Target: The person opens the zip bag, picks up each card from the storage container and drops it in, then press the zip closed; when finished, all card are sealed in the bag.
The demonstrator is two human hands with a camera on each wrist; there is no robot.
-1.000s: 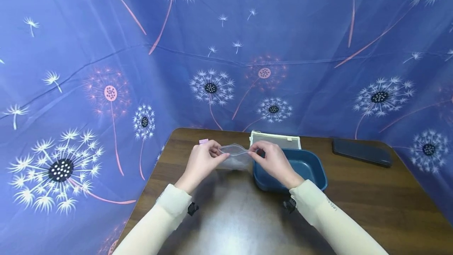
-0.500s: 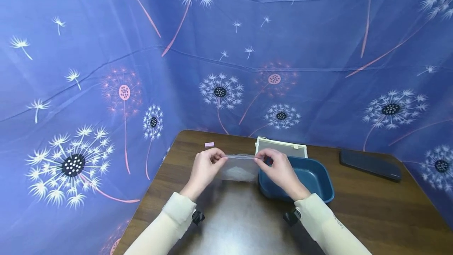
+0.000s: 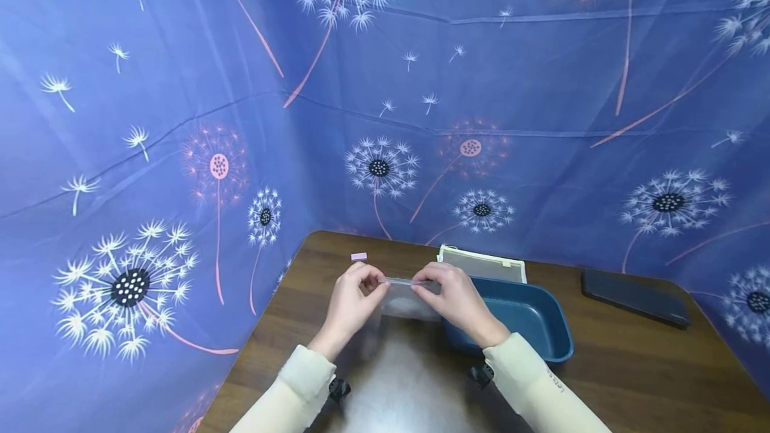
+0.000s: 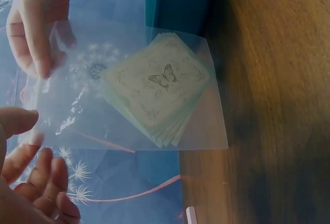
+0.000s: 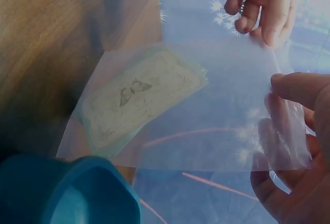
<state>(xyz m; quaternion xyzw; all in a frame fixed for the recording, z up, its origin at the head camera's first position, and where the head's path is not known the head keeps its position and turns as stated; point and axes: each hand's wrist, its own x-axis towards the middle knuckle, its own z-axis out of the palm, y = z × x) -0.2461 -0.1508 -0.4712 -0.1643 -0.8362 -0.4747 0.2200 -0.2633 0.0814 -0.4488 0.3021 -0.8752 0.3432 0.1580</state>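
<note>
A clear plastic zip bag (image 3: 409, 305) hangs upright between both hands, its top edges together. Inside it lies a slightly fanned stack of squarish paper sheets (image 4: 154, 82) with a butterfly print, pale green at the edges. My left hand (image 3: 353, 299) pinches the top edge near one corner between thumb and forefinger. Further along the same edge, my right hand (image 3: 452, 296) pinches it, with part of the bag reaching past the fingertips in the right wrist view. That view also shows the paper stack (image 5: 139, 92) from its other side, butterfly facing out.
Behind and below my right hand stands a teal plastic basin (image 3: 529, 319). A white-edged mesh zip pouch (image 3: 484, 264) lies behind it. Further right is a dark flat case (image 3: 634, 298). A small pink block (image 3: 358, 256) sits at the back left. A patterned blue cloth (image 3: 385, 85) hangs behind the table.
The bag's mouth was spread open a second ago and its edges now lie together. My right hand has moved left along the top edge, nearer to the left hand. The head view has shifted.
</note>
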